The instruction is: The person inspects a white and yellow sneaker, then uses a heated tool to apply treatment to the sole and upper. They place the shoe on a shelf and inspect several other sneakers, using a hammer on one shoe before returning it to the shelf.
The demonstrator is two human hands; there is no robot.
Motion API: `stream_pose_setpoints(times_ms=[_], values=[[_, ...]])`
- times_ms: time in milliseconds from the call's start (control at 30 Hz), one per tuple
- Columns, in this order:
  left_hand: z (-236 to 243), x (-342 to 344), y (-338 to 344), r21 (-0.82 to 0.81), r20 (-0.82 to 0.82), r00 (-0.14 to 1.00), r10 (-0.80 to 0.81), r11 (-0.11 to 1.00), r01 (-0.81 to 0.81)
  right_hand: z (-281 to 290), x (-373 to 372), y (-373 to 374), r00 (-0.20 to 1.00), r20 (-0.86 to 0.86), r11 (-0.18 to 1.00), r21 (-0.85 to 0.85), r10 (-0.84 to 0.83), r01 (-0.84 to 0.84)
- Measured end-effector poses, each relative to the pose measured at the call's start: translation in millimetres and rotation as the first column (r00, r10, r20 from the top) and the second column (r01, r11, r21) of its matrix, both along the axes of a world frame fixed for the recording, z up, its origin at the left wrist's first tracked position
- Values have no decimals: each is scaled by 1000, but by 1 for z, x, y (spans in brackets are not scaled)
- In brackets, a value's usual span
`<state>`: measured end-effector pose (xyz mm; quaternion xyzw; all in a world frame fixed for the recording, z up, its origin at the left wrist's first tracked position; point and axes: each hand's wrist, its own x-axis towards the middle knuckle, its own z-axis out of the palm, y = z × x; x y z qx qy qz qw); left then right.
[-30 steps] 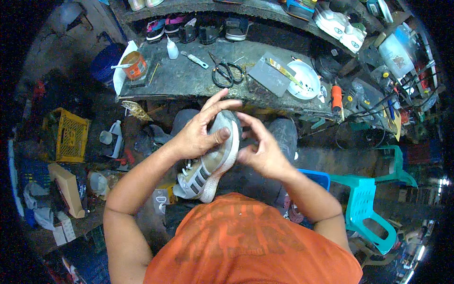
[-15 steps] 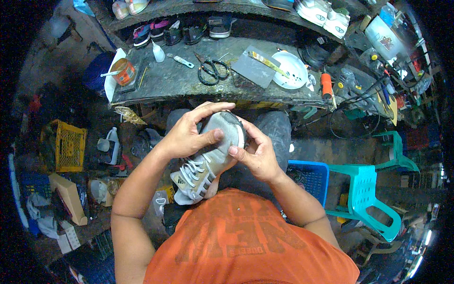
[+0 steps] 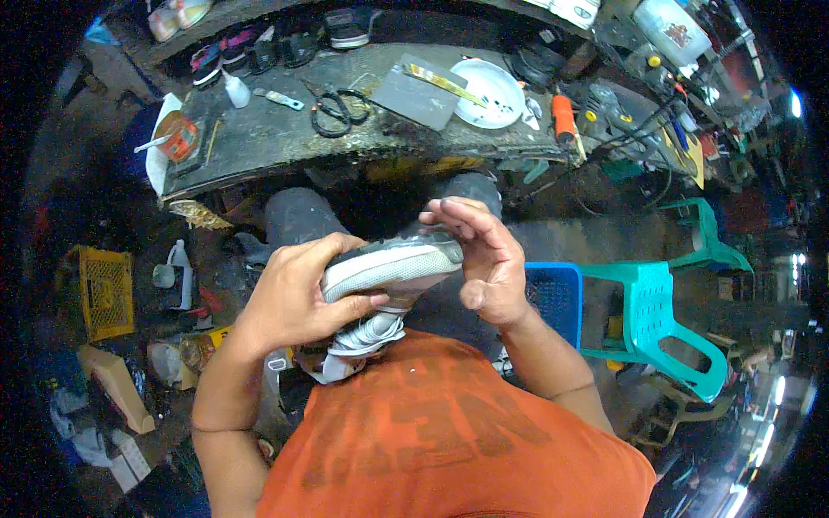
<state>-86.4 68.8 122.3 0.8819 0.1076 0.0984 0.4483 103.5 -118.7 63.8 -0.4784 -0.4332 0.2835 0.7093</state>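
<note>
A grey and white running shoe (image 3: 393, 269) with pale laces lies tilted on its side above my lap, its toe pointing right. My left hand (image 3: 302, 293) grips it around the forefoot, thumb on the upper and fingers toward the sole edge. Beside the toe, my right hand (image 3: 488, 263) is held apart from the shoe with its fingers spread and curled slightly. The heel end of the shoe rests close to my orange shirt. Most of the sole is turned away from view.
Ahead is a dark workbench (image 3: 268, 142) with scissors (image 3: 338, 114), a white bottle (image 3: 235, 89), a tin can (image 3: 177, 138), a grey sheet (image 3: 406, 99), a white plate (image 3: 501, 91) and an orange-handled tool (image 3: 564, 119). A blue crate (image 3: 557, 302) and green chair (image 3: 652, 306) stand right.
The shoe has rolled onto its side, its toe swinging to the right. My right hand has let go and moved off the toe; the left has shifted its grip. The view has moved too.
</note>
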Motion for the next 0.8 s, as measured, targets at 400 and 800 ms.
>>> stream_pose_setpoints(times_ms=[400, 800], values=[[-13, 4, -25, 193, 85, 995, -57, 980, 40, 6, -5, -7, 898, 435, 996, -23, -69, 88], [-5, -7, -67, 260, 516, 856, 8, 952, -165, 16, -32, -6, 843, 512, 969, 243, -164, 41]])
